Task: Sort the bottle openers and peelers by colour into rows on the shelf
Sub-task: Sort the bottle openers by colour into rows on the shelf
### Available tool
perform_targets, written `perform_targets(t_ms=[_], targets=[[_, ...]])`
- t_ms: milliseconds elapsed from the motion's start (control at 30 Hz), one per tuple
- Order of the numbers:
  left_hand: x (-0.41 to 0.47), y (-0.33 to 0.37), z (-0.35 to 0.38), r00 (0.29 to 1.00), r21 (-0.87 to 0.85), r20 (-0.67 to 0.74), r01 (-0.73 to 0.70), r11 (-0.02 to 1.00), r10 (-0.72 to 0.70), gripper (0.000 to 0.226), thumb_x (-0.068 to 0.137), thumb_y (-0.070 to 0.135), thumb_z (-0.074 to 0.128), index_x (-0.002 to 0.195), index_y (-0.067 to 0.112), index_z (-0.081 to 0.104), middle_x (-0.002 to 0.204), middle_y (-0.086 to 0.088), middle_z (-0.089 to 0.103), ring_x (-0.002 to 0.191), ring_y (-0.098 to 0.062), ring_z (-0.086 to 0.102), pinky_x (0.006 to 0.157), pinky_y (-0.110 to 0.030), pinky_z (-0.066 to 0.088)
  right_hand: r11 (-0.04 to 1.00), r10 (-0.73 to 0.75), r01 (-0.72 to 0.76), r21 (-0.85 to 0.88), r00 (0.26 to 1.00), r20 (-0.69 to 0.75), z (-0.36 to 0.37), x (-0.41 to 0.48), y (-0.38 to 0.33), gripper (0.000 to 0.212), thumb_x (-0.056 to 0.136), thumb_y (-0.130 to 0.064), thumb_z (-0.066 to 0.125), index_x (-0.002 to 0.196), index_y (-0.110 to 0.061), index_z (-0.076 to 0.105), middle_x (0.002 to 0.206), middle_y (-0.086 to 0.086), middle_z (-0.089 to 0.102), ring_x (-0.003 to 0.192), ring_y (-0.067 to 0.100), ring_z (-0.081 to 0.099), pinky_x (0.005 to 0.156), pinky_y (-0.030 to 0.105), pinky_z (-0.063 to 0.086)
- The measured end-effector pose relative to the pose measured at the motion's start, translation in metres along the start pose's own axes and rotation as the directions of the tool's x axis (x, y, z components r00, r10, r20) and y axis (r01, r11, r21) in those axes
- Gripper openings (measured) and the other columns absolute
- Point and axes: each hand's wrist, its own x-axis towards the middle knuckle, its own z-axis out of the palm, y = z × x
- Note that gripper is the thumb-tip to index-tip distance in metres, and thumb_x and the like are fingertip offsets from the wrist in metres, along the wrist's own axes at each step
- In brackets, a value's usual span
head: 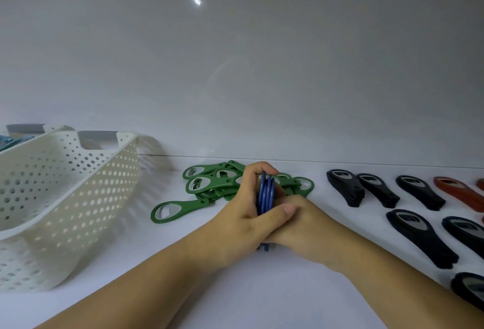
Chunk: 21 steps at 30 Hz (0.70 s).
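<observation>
Left hand (235, 221) and right hand (306, 229) are both clasping a stack of flat blue metal bottle openers (265, 192), each grip curling tight around it, low over the white shelf (262, 289). Green flat openers (209, 184) are lying piled just behind. Black plastic-handled openers (416, 234) are lying in rows to the right.

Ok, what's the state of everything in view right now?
Stack of blue flat bottle openers: on edge, clasped from both sides.
Left hand: curled round the stack.
Right hand: gripping the stack.
Green flat bottle openers: loose pile, unsorted.
Black-handled bottle openers: laid flat in rows.
Orange-red bottle opener: flat, beside the black ones.
White perforated plastic basket: tilted on the white shelf.
</observation>
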Motion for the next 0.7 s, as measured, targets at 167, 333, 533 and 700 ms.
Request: perform_targets(t_ms=[167, 333, 533, 700], targets=[[-0.001, -0.002, -0.004, 0.999, -0.076, 0.03, -0.038, 0.996, 0.04, 0.051, 0.076, 0.017, 0.071, 0.12, 0.037, 0.056, 0.111, -0.018, 0.053, 0.087, -0.024, 0.061, 0.075, -0.033, 0.053, 0.985, 0.064, -0.055, -0.163, 0.997, 0.047, -0.021, -0.001, 0.004, 0.017, 0.081, -0.005, 0.068, 0.096, 0.002, 0.067, 0.09, 0.019, 0.071, 0.08, 0.026, 0.068, 0.081, 0.039, 0.055], [0.001, 0.0, -0.007, 1.0, 0.003, 0.009, -0.017, 1.0, 0.017, 0.059, 0.068, 0.006, 0.075, 0.108, 0.048, 0.066, 0.11, 0.001, 0.068, 0.097, -0.011, 0.067, 0.079, -0.023, 0.053, 0.978, 0.036, -0.03, -0.206, 0.999, 0.026, -0.015, -0.001, 0.008, 0.037, 0.072, -0.026, 0.074, 0.105, -0.01, 0.066, 0.101, 0.011, 0.071, 0.096, 0.029, 0.067, 0.089, 0.048, 0.053], [-0.001, 0.003, -0.003, 0.994, -0.031, -0.103, -0.038, 0.999, 0.035, 0.049, 0.056, 0.013, 0.077, 0.094, 0.044, 0.073, 0.104, 0.013, 0.071, 0.089, -0.009, 0.07, 0.076, -0.022, 0.055, 0.988, 0.053, -0.045, -0.149, 0.997, 0.053, -0.017, -0.002, 0.009, 0.032, 0.078, -0.019, 0.074, 0.108, -0.01, 0.066, 0.103, 0.01, 0.071, 0.097, 0.02, 0.068, 0.093, 0.039, 0.053], [-0.002, 0.002, 0.001, 0.985, 0.008, -0.151, -0.079, 0.997, 0.08, 0.056, 0.054, 0.016, 0.079, 0.097, 0.051, 0.07, 0.097, 0.014, 0.069, 0.089, -0.005, 0.068, 0.078, -0.019, 0.053, 0.989, 0.04, -0.034, -0.147, 0.998, 0.038, -0.019, -0.005, 0.011, 0.019, 0.081, -0.007, 0.073, 0.097, 0.001, 0.068, 0.09, 0.012, 0.072, 0.087, 0.023, 0.068, 0.082, 0.028, 0.055]])
